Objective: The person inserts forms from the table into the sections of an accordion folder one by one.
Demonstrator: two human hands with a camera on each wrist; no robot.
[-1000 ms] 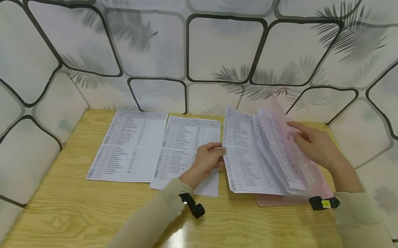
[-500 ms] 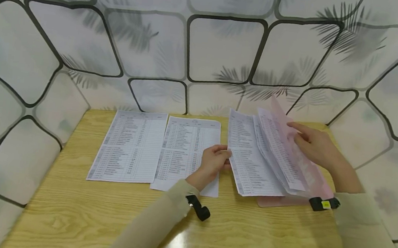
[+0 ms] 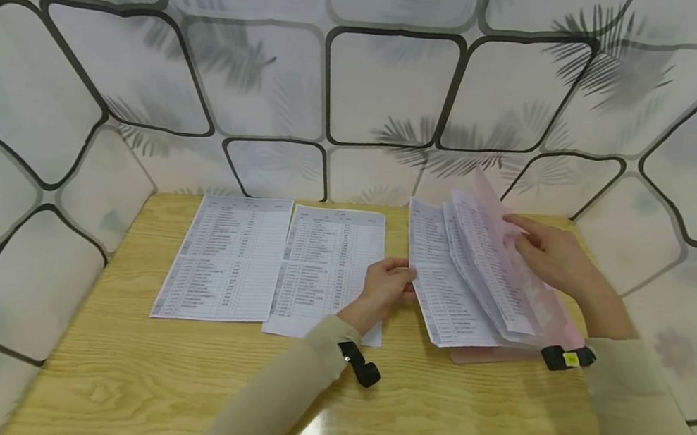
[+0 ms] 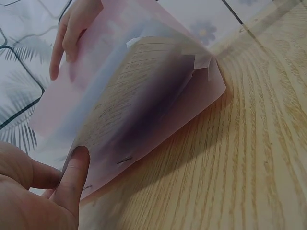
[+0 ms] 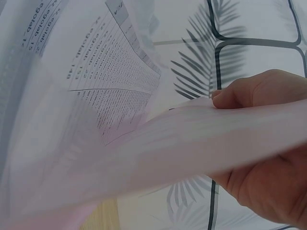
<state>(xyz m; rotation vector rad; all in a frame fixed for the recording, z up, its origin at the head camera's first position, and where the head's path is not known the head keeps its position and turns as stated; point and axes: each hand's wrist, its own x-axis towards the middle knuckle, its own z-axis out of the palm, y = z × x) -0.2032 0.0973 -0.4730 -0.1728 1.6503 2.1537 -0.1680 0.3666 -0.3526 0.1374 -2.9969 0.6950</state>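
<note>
My left hand [image 3: 382, 290] pinches the left edge of a printed sheet [image 3: 440, 284] between thumb and fingers, and the sheet leans up from the table. More printed pages [image 3: 499, 269] fan out behind it, inside a translucent pink folder [image 3: 552, 313]. My right hand [image 3: 549, 253] grips the folder's raised cover, thumb on one face and fingers on the other in the right wrist view. Seen from the left wrist, the lifted sheet [image 4: 127, 81] bows above the folder's lower cover [image 4: 192, 103], which has small dark slits near its edge.
Two printed sheets lie flat side by side, the left sheet [image 3: 223, 261] and the right sheet [image 3: 328, 258], partly overlapped by my left hand. They rest on a wood-grain table [image 3: 178, 384]. Patterned walls [image 3: 394, 87] rise at the back and both sides.
My left hand has moved to the right, carrying the sheet's left edge toward the folder. The right hand and the pink cover have stayed in place.
</note>
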